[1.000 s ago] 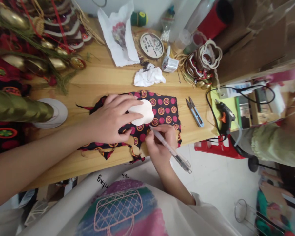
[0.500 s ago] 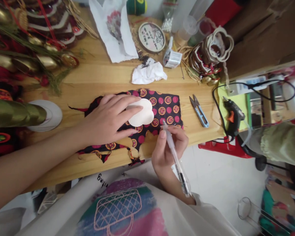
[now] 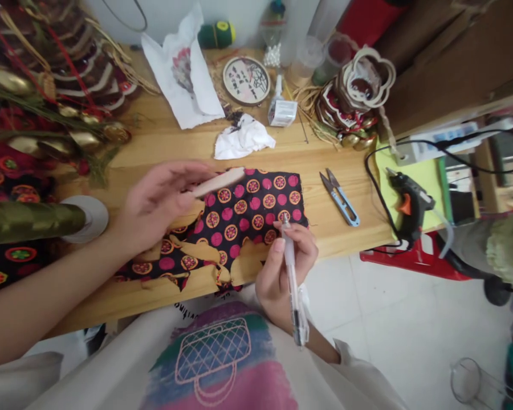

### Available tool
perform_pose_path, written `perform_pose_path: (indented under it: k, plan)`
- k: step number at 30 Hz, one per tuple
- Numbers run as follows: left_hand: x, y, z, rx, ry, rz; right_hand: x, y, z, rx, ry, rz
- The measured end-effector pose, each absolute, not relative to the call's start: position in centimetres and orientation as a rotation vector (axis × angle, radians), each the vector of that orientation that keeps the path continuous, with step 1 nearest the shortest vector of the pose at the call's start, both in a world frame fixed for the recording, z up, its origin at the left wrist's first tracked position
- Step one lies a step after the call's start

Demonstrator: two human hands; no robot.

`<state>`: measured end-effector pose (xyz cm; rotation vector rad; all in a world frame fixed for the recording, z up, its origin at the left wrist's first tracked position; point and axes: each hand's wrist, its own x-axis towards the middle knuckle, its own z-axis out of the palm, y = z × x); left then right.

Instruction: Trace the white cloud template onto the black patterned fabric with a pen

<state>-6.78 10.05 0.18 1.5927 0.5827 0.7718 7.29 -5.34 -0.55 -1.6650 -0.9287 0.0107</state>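
Observation:
My left hand (image 3: 162, 196) pinches a pale, lobed flat piece (image 3: 220, 182), seen nearly edge-on and raised off the cloth. Beneath it lies a dark patterned fabric (image 3: 248, 212) with orange and pink round motifs; its near edge is cut into ragged curves. My right hand (image 3: 284, 256) is closed around a clear pen (image 3: 293, 279), tip pointing away from me, over the fabric's right near corner. Blue thread snips (image 3: 341, 198) rest on the table to the right of the fabric.
Crumpled white tissue (image 3: 243, 138), a small glue bottle (image 3: 281, 108) and a round plaque (image 3: 247, 81) sit farther back. A glue gun (image 3: 408, 199) with its cable lies at the right. A green ribbon roll (image 3: 34, 221) and hanging ornaments (image 3: 60, 108) occupy the left.
My left hand has lifted the pale piece off the fabric, tilted it on edge and moved left. My right hand still holds the pen in nearly the same place.

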Motion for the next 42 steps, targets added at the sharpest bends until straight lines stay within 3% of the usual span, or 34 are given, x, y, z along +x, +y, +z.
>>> perform_pose_path:
  k: [9, 18, 25, 30, 36, 38, 42]
  plan:
    - [-7.2, 10.9, -0.1, 1.252, 0.775, 0.902, 7.0, -5.7, -0.9, -1.554, -0.953, 0.125]
    - [-6.9, 11.1, 0.2, 1.115, 0.706, 1.036, 7.3, -5.9, 0.6, -1.906, -1.080, 0.226]
    - [-7.2, 12.5, -0.8, 1.241, 0.584, 1.190, 7.1, -5.9, -0.6, -1.628, -0.939, 0.134]
    - [-7.6, 12.7, 0.8, 1.446, 0.528, 1.205, 8.6, -5.5, 0.4, -1.467, -0.760, 0.449]
    - [-4.5, 7.3, 4.2, 2.361, 0.364, 1.020, 14.1, -1.5, 2.6, -1.264, -0.720, 0.983]
    - [-3.5, 5.5, 3.6, 2.544, 0.476, 0.869, 15.7, -0.5, 2.1, -1.387, -0.797, 0.964]
    - [-4.5, 3.9, 0.6, 2.688, 1.149, 0.370, 18.1, -0.3, 0.2, -1.566, -0.947, 0.781]
